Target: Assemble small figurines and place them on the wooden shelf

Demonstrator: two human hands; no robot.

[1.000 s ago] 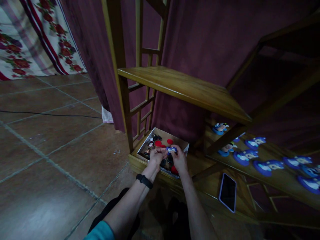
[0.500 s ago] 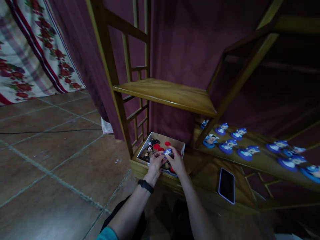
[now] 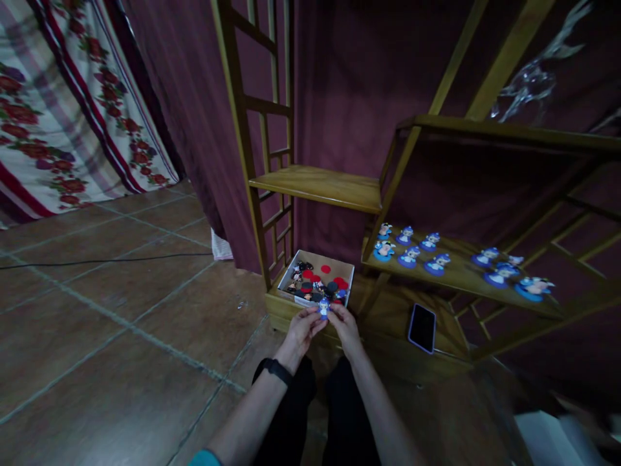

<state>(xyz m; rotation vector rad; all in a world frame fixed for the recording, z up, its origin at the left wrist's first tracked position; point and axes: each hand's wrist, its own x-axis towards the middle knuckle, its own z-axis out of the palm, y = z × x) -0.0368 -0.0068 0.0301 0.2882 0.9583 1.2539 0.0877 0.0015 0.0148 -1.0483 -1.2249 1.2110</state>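
Note:
Between the fingertips of my left hand (image 3: 303,329) and my right hand (image 3: 345,325) is a small blue-and-white figurine (image 3: 323,307), held upright in front of the box. Both hands are closed on it, one from each side. Just beyond them, an open cardboard box (image 3: 345,266) rests on the low wooden ledge. Inside it lie several red discs (image 3: 326,269), dark discs and small dark figures (image 3: 303,266). A dark band circles my left wrist.
On the shelf to the right stand several blue-based figurines (image 3: 409,257). Below them lies a phone (image 3: 422,328) on the lower ledge. A wooden shelf board (image 3: 320,186) juts out above the box. Clear glass ornament (image 3: 528,84) stands at upper right. A black cable (image 3: 121,260) crosses the floor.
My hands have drawn back from over the box toward me, bringing the figurine out in front of its near edge. The camera view has shifted, showing more of the right-hand shelf.

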